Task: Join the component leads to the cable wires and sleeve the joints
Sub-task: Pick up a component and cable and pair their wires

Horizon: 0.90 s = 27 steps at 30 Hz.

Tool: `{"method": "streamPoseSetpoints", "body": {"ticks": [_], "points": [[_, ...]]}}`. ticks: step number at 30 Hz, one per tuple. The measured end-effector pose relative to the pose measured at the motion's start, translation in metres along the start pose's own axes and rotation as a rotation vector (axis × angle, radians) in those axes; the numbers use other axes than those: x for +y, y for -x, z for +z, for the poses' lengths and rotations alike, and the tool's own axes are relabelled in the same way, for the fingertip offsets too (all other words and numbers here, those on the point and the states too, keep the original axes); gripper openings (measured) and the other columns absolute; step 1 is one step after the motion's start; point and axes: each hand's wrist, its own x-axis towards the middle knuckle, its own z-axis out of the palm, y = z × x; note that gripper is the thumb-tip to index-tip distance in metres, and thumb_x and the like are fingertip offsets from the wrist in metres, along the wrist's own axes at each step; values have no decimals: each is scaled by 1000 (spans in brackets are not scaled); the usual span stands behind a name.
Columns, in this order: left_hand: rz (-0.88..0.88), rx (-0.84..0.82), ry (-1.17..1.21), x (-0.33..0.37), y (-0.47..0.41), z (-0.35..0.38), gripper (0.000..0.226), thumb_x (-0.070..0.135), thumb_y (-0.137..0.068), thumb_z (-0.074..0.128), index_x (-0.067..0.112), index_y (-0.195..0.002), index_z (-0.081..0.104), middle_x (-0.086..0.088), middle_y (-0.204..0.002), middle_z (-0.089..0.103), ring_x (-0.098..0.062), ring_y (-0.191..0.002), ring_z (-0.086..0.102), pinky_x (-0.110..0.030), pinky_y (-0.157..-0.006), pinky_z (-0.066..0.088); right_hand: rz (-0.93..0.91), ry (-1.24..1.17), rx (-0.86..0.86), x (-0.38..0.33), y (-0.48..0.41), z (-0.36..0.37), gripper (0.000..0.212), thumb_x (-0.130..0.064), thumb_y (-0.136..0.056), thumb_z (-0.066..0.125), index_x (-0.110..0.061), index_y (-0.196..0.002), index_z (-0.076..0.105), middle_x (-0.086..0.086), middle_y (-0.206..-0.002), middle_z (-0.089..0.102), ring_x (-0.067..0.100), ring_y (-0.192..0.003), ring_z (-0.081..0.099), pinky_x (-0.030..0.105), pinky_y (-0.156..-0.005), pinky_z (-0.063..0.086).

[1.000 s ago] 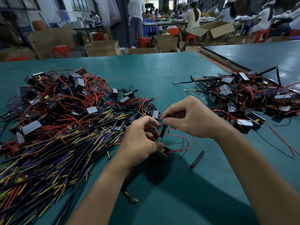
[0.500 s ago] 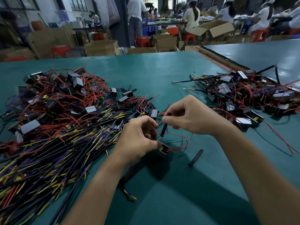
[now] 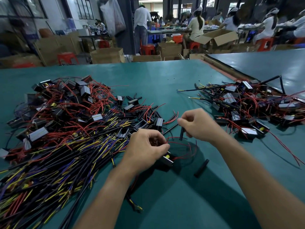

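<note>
**Sleeve in the right hand, lead in the left**

The component (image 3: 167,160), a small black box with a yellow part, sits just under the fingertips of the left hand (image 3: 145,147), low by the table (image 3: 156,76). Its thin red leads (image 3: 183,142) loop up and to the right. The left hand is curled, thumb and fingers pinching one lead. Up and to the right, apart from it, the right hand (image 3: 198,125) is also curled. It pinches the top of a short black sleeve (image 3: 181,133), which hangs upright over the leads. A second sleeve (image 3: 201,167) lies loose on the table, right of the component. A cable (image 3: 132,201) runs under the left forearm. The left heap (image 3: 66,129) and right heap (image 3: 247,104) of cables and components flank the hands.
</note>
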Motion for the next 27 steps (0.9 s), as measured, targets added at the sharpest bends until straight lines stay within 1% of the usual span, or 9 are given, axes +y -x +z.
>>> {"method": "streamPoseSetpoints", "body": {"ticks": [5, 9, 13, 16, 18, 20, 22, 25, 27], "points": [[1, 25, 30, 0, 0, 0, 14, 18, -73, 80, 16, -63, 70, 2, -54, 64, -7, -48, 52, -22, -50, 42, 19, 83, -88, 8, -3, 5, 28, -29, -91, 67, -11, -69, 68, -8, -50, 48, 9, -47, 44, 25, -54, 38], [8, 50, 21, 0, 0, 0, 15, 18, -73, 80, 16, -62, 70, 10, -49, 57, -3, -46, 47, -17, -49, 38, 10, 66, -88, 11, -4, 2, 13, -14, -88, 66, -16, -75, 69, -3, -53, 45, 10, -46, 36, 25, -53, 31], [4, 49, 5, 0, 1, 4, 15, 20, -73, 80, 18, -62, 70, 11, -48, 57, -3, -45, 47, -18, -50, 37, -5, 66, -65, 13, -5, 4, 17, -9, -83, 63, -20, -71, 65, -4, -50, 45, 8, -43, 35, 24, -51, 31], [8, 53, -11, 1, 1, 6, 13, 20, -73, 79, 16, -63, 70, 7, -51, 61, -4, -47, 50, -19, -51, 39, -26, 54, -18, 15, -9, 5, 14, -12, -81, 68, -21, -70, 65, -5, -50, 49, 11, -47, 40, 26, -57, 35], [22, 53, -20, 2, 2, 6, 13, 20, -73, 78, 15, -64, 70, 4, -53, 63, -3, -46, 50, -17, -50, 39, -41, 67, 20, 18, -10, 4, 11, -20, -80, 75, -23, -74, 65, -9, -49, 49, 8, -47, 43, 26, -57, 36], [32, 56, -31, 4, 3, 7, 14, 21, -73, 78, 15, -63, 70, 4, -53, 63, -2, -45, 48, -15, -49, 37, -72, 74, 50, 18, -8, 1, 16, -28, -77, 80, -24, -82, 65, -11, -47, 48, 5, -46, 43, 27, -55, 36], [31, 62, -29, 4, 3, 8, 15, 21, -73, 78, 15, -63, 69, 4, -52, 62, -2, -44, 47, -15, -48, 36, -109, 24, 59, 16, -7, 0, 19, -21, -77, 80, -24, -86, 63, -14, -43, 44, 5, -42, 39, 28, -55, 36], [29, 81, -33, 4, 3, 9, 15, 22, -73, 78, 16, -62, 69, 7, -49, 59, -1, -44, 46, -15, -48, 36, -166, -24, 75, 12, -5, 0, 24, 1, -81, 67, -22, -85, 62, -14, -41, 37, 6, -42, 34, 27, -56, 34], [36, 94, -31, 4, 4, 9, 15, 22, -72, 78, 16, -61, 69, 6, -49, 60, -1, -43, 47, -14, -47, 36, -192, -63, 77, 7, -4, 4, 24, 7, -83, 62, -17, -83, 64, -13, -45, 31, 7, -45, 30, 25, -54, 33]]}}
